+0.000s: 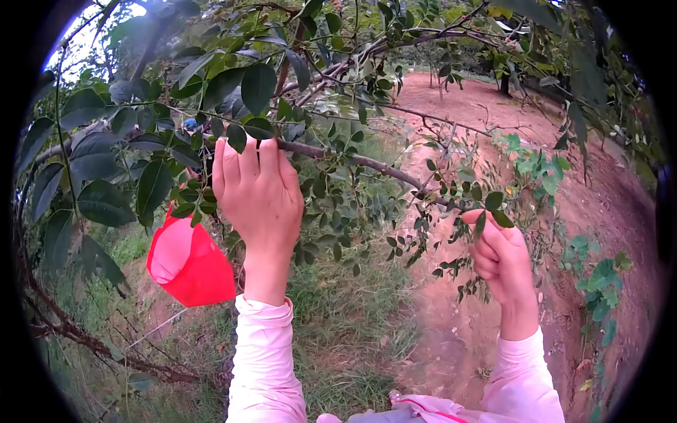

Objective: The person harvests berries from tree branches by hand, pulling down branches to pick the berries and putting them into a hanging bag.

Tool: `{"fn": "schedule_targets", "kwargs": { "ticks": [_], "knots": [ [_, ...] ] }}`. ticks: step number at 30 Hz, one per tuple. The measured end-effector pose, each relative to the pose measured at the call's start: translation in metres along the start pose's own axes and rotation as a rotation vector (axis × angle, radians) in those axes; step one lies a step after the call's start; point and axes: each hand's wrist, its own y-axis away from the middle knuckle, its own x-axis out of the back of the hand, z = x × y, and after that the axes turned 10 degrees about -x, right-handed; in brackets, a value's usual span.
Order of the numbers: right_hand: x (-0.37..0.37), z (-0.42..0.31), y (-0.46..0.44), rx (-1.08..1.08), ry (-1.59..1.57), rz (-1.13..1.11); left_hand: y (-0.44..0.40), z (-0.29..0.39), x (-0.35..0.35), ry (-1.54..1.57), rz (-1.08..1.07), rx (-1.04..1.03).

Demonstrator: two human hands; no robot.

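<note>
My left hand (259, 190) is raised with its fingers hooked over a woody branch (345, 156); the fingertips are hidden behind it. The branch slopes down to the right through green leaves. Near its thinner end, my right hand (502, 257) is closed in a pinch on a leafy twig (486, 211). Some leaves lie in front of the index finger, and exactly where the twig is gripped is partly covered. Below and left of my left hand hangs a red bag (201, 271), its mouth open and its inside pale pink.
Large dark leaves (99, 169) crowd the left side. A thick bare branch (99, 345) crosses low on the left. Beneath the branches lie grass (338, 324) and a reddish dirt slope (465, 106). A climbing vine (603, 285) grows at the right.
</note>
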Motion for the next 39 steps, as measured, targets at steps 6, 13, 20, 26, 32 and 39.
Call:
{"fn": "schedule_targets", "kwargs": {
  "ticks": [6,13,20,26,32,39],
  "knots": [
    [-0.041,0.029,-0.035,-0.019,-0.496,-0.181,0.006,0.001,-0.001,-0.044,0.024,0.006],
    [-0.024,0.019,-0.072,0.002,-0.684,-0.205,0.004,0.001,0.004,0.026,0.056,0.040],
    [-0.044,0.021,-0.071,-0.171,-0.895,-0.468,0.008,0.003,0.001,-0.008,0.058,0.045],
    [-0.078,0.020,-0.101,-0.136,-0.912,-0.618,0.012,0.002,0.003,-0.036,0.039,0.016],
    [-0.086,0.007,-0.120,-0.061,-1.033,-0.448,0.011,0.005,0.011,-0.038,0.027,0.009],
    [-0.088,0.000,-0.149,-0.066,-1.252,-0.651,0.008,0.009,0.015,-0.043,0.015,0.002]
  ]
}}
